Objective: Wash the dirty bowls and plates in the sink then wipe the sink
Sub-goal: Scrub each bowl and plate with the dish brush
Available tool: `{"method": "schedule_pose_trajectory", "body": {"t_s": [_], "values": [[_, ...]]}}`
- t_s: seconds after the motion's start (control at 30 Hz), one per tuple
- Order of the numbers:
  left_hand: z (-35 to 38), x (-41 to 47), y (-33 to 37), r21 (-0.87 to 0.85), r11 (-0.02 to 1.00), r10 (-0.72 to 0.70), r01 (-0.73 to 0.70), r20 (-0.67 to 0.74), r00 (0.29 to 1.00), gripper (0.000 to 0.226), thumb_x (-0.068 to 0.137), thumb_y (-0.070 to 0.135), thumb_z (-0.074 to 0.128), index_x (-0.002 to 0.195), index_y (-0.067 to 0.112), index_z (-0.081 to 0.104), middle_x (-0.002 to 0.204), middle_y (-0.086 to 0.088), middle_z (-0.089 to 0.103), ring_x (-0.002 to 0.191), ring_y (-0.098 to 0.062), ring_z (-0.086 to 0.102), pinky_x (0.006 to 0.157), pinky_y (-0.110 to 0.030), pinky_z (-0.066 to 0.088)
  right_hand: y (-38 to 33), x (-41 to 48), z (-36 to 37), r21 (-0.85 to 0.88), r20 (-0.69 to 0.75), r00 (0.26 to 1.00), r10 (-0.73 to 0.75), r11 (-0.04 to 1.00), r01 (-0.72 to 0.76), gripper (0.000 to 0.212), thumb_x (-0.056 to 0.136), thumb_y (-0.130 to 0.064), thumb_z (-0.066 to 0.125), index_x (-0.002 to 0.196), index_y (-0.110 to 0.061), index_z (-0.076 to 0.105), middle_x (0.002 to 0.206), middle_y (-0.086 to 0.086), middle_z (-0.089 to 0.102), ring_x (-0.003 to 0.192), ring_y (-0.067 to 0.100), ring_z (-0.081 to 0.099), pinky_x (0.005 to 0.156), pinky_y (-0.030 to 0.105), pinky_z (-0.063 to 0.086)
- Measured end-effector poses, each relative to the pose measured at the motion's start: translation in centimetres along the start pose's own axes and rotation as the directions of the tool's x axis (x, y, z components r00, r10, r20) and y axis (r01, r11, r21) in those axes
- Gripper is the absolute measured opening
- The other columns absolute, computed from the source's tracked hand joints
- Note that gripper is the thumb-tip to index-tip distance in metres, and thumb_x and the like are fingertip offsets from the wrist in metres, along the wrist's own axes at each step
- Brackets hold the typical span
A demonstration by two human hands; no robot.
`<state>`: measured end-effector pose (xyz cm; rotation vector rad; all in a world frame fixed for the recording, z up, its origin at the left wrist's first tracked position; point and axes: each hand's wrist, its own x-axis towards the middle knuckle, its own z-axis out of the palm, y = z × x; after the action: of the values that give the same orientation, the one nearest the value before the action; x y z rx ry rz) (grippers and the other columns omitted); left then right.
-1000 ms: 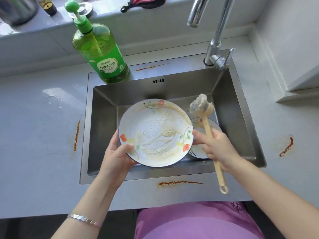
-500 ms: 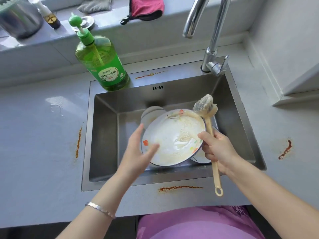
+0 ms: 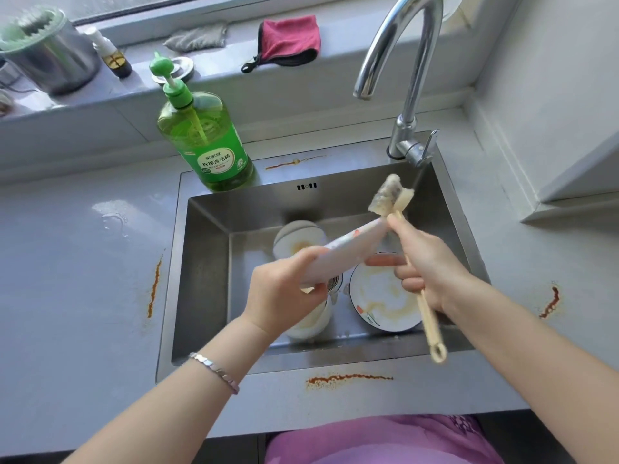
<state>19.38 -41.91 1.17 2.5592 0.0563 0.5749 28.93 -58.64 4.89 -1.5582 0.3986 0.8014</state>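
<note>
Over the steel sink (image 3: 201, 269), my left hand (image 3: 284, 293) grips the near rim of a white floral plate (image 3: 348, 249), which is turned nearly edge-on with its underside toward me. My right hand (image 3: 432, 266) holds the cream handle of a dish brush (image 3: 390, 195), whose worn head points up at the plate's far edge. In the basin lie a dirty floral plate (image 3: 378, 296) at the right, a white bowl (image 3: 298, 241) at the back, and another bowl (image 3: 311, 324) partly hidden under my left hand.
A green dish-soap pump bottle (image 3: 207, 145) stands on the sink's back left rim. The chrome faucet (image 3: 405, 78) arches over the back right corner. A pink cloth (image 3: 288, 38) and a grey cloth (image 3: 196, 36) lie on the windowsill. Orange stains (image 3: 348, 378) mark the counter.
The plate faced me a second ago; now it is flipped nearly edge-on, underside toward me. My left hand let go, then regripped its rim. The brush rose slightly.
</note>
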Motion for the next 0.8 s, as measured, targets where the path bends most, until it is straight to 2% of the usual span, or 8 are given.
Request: {"method": "schedule_pose_trajectory", "body": {"t_s": [0.07,0.13,0.3,0.43,0.57,0.63,0.73,0.8], "values": [[-1.0,0.9,0.9,-0.132,0.942,-0.301,0.307,0.063,0.951,0.043,0.062,0.018,0.073,0.102,0.026,0.060,0.072,0.014,0.063,0.070,-0.012,0.054,0.059,-0.006,0.040,-0.1,0.2,-1.0,-0.200,-0.040,0.982,-0.184,0.964,0.172,0.024,0.096,-0.042,0.040,0.117,-0.040,0.050,0.078,0.015,0.069,0.025,0.004,0.032,0.031,0.014,0.024],[-1.6,1.2,1.0,-0.200,0.859,-0.458,0.472,0.113,0.882,0.049,0.056,0.019,0.078,0.098,0.032,0.057,0.078,0.025,0.055,0.070,-0.005,0.052,0.063,-0.001,0.038,0.6,0.3,-2.3,-0.394,-0.046,0.926,-0.376,0.858,0.329,0.031,0.098,-0.033,0.038,0.125,-0.045,0.048,0.072,0.007,0.067,0.040,0.003,0.048,0.046,0.018,0.041],[-2.7,1.1,1.3,-0.221,0.829,-0.485,0.514,0.172,0.857,0.048,0.049,0.029,0.068,0.093,0.040,0.053,0.081,0.026,0.057,0.078,0.014,0.054,0.066,-0.007,0.043,2.8,-1.3,-1.8,-0.610,0.130,0.849,-0.512,0.634,0.475,0.035,0.095,-0.023,0.047,0.124,-0.041,0.055,0.054,-0.005,0.052,0.053,0.013,0.049,0.056,0.025,0.040],[-3.2,0.7,1.7,-0.288,0.791,-0.514,0.540,0.167,0.841,0.044,0.049,0.021,0.073,0.084,0.043,0.056,0.080,0.023,0.064,0.073,0.011,0.057,0.063,-0.007,0.045,3.8,-4.4,0.6,-0.593,0.344,0.684,-0.643,0.416,0.689,0.036,0.090,-0.026,0.047,0.121,-0.042,0.057,0.064,0.001,0.062,0.061,0.019,0.049,0.062,0.037,0.048],[-3.7,0.0,1.6,-0.260,0.810,-0.501,0.526,0.160,0.850,0.052,0.057,0.010,0.081,0.088,0.042,0.054,0.081,0.022,0.059,0.077,0.015,0.054,0.064,-0.009,0.045,1.9,-1.4,-0.6,-0.642,0.179,0.843,-0.507,0.589,0.490,0.035,0.093,-0.022,0.049,0.118,-0.046,0.058,0.065,-0.011,0.068,0.067,0.007,0.059,0.069,0.030,0.048],[-3.8,-0.1,1.7,-0.272,0.806,-0.499,0.525,0.164,0.851,0.051,0.056,0.011,0.082,0.086,0.042,0.054,0.079,0.022,0.061,0.076,0.014,0.054,0.063,-0.008,0.045,1.9,-2.4,0.1,-0.633,0.251,0.817,-0.519,0.551,0.544,0.037,0.093,-0.020,0.049,0.119,-0.046,0.056,0.049,-0.019,0.056,0.056,0.002,0.053,0.060,0.026,0.041],[-3.9,0.0,1.8,-0.348,0.766,-0.526,0.540,0.143,0.838,0.047,0.048,0.017,0.075,0.082,0.043,0.057,0.077,0.027,0.065,0.073,0.010,0.058,0.063,-0.004,0.042,2.6,-5.7,1.4,-0.544,0.457,0.686,-0.566,0.433,0.719,0.038,0.091,-0.019,0.052,0.116,-0.047,0.058,0.042,-0.020,0.042,0.048,0.001,0.044,0.051,0.018,0.030],[-4.1,0.0,1.9,-0.354,0.766,-0.526,0.536,0.135,0.840,0.046,0.047,0.019,0.071,0.083,0.043,0.056,0.076,0.023,0.065,0.074,0.011,0.057,0.064,-0.003,0.042,1.8,-3.9,0.4,-0.554,0.343,0.759,-0.553,0.533,0.639,0.036,0.092,-0.018,0.053,0.114,-0.045,0.060,0.041,-0.024,0.044,0.044,0.002,0.043,0.048,0.015,0.029]]}}
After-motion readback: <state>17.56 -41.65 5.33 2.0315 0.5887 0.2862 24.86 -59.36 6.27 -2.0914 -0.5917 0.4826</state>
